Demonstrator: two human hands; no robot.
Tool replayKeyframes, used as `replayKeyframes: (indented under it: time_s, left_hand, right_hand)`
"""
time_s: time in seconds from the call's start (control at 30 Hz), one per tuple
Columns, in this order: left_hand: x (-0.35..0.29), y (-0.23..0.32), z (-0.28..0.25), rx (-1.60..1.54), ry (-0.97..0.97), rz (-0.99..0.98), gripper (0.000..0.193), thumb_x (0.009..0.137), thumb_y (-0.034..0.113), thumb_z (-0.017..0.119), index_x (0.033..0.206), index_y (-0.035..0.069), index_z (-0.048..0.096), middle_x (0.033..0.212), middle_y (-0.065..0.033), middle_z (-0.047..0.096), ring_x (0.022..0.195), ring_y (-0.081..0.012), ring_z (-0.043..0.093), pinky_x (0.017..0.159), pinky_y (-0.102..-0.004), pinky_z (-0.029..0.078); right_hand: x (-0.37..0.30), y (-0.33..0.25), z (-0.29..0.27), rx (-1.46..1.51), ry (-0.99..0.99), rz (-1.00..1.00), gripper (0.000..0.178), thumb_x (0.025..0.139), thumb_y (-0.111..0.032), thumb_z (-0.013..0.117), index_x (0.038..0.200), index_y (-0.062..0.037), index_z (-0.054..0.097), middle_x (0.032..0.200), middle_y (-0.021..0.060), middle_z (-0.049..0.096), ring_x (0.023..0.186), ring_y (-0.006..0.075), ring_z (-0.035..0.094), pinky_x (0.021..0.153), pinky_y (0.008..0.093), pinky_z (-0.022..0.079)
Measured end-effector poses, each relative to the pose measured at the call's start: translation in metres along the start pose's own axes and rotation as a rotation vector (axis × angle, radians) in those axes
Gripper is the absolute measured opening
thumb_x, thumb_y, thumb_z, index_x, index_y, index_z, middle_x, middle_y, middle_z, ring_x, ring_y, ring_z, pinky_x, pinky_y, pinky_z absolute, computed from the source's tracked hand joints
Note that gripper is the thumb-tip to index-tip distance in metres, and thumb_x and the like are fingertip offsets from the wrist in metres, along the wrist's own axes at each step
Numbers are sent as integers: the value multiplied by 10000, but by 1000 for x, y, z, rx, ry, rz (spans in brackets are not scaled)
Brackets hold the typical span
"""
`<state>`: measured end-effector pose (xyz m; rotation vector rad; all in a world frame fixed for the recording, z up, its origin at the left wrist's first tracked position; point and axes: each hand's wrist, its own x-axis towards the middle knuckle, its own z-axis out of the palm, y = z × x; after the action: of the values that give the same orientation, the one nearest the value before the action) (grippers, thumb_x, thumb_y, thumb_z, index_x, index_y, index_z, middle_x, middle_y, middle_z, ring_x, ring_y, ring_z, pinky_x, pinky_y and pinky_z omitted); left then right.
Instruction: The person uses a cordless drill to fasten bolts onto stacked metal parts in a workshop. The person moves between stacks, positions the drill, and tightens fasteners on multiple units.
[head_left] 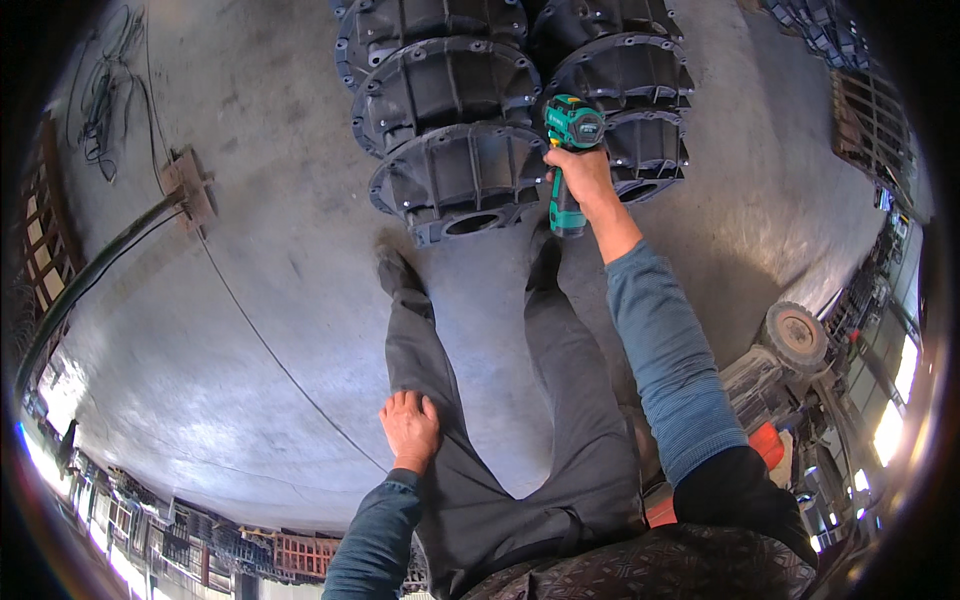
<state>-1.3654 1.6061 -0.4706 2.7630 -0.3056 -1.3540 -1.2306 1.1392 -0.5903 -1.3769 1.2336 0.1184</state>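
My right hand [588, 180] is wrapped round the handle of a green and black cordless drill [566, 213]. The drill is over the gap between two rows of dark metal housings. Nearest in the left row is a ribbed housing [455, 180] with a bolt-holed flange and a round opening low on its near side. A similar housing [650, 145] ends the right row, partly hidden by the drill and my hand. Whether the drill's tip touches anything cannot be seen. My left hand [410, 428] lies on my left leg near the knee, fingers laid over the trousers, holding nothing.
Smooth grey concrete floor [280, 300] surrounds the rows. At left, a post on a rusty base plate [188, 190] has a cable running from it. Loose cables [103, 100] lie farther off. A wheeled machine [795, 335] stands at right, and metal racks [870, 125] line the far right.
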Motion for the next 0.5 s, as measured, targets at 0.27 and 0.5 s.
replayKeyframes:
  time_s: [0.27,0.5]
  left_hand:
    - [-1,5,4,-3,-14,-21,216,974,290,626,1012,99,721,1112,-93,667,1120,-305,597,999,-454,424]
    - [-1,-3,6,-43,11,0,217,965,280,630,991,81,713,1094,-106,663,1101,-316,596,984,-459,428]
  right_hand:
    - [14,0,1,34,-48,26,177,759,-90,783,888,18,727,777,84,718,613,198,693,592,344,551]
    - [22,-27,-16,-133,-164,116,126,777,-110,754,831,-2,721,771,90,721,630,201,691,605,342,535]
